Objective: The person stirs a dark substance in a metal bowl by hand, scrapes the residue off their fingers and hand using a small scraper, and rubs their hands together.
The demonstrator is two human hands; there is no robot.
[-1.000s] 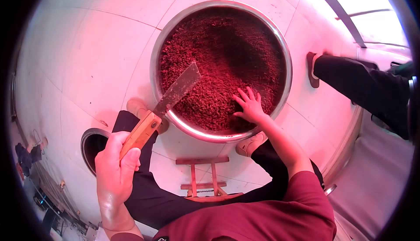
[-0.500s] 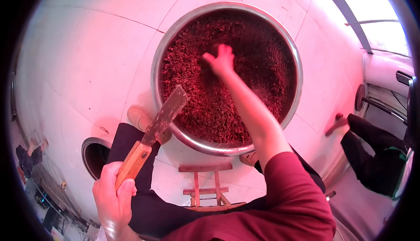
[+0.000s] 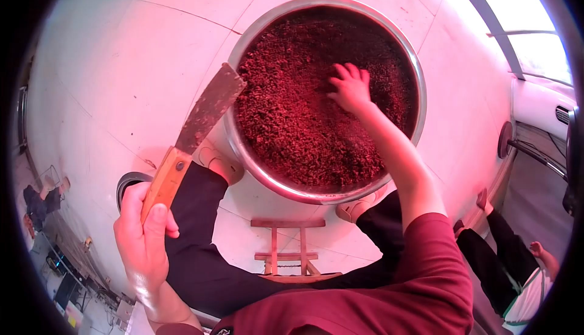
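Observation:
My left hand (image 3: 141,237) is closed round the wooden handle of a scraper (image 3: 210,108). Its flat metal blade, specked with residue, points up and away, and in view overlaps the left rim of a large round metal basin (image 3: 267,181). Dark reddish, grainy material (image 3: 292,122) fills much of that basin. Over the grainy mass, right of its middle, is my right hand (image 3: 351,88) with fingers spread and nothing visible in them. Whether its fingertips touch the grains I cannot tell.
A small wooden stool (image 3: 286,256) is between my legs. Behind my left hand, a dark round container (image 3: 131,181) is partly hidden. Another person (image 3: 502,262) is at the right edge, near a white appliance (image 3: 541,101). Tools and cables (image 3: 67,274) lie at lower left.
My right hand has moved right across the basin, its fingers spreading wider. The scraper has risen and shifted left. At the right, the other person has changed position.

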